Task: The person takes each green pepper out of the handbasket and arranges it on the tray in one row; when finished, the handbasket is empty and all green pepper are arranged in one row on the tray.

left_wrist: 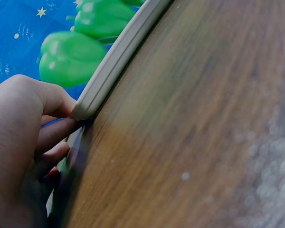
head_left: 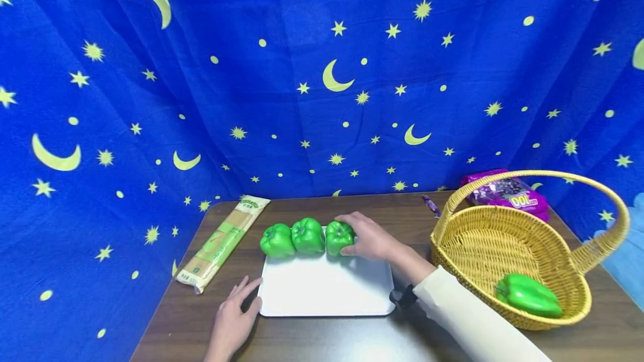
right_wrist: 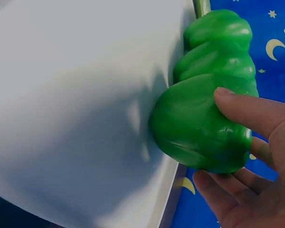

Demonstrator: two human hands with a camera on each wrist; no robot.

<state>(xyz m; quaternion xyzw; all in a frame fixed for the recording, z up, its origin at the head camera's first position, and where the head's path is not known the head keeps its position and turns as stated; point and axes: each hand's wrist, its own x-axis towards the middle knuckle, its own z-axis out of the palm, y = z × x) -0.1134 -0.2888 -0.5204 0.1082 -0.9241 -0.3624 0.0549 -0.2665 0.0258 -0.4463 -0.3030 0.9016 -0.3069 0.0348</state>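
Observation:
Three green bell peppers stand in a row along the far edge of a white tray (head_left: 327, 289): a left pepper (head_left: 278, 241), a middle pepper (head_left: 308, 236) and a right pepper (head_left: 339, 238). My right hand (head_left: 369, 237) grips the right pepper, thumb on its near side and fingers round its far side. In the right wrist view this pepper (right_wrist: 194, 123) sits at the tray's rim, against its neighbour. My left hand (head_left: 235, 314) touches the tray's left edge near the front corner, thumb and fingers apart; in the left wrist view the thumb (left_wrist: 59, 99) meets the rim.
On the right stands a wicker basket (head_left: 483, 233) with a tall handle, holding another green pepper (head_left: 528, 295). Behind it lies a purple bag (head_left: 533, 201), with a small purple wrapped piece (head_left: 430, 205) nearby. A noodle pack (head_left: 223, 243) lies left on the wooden table (head_left: 186, 323).

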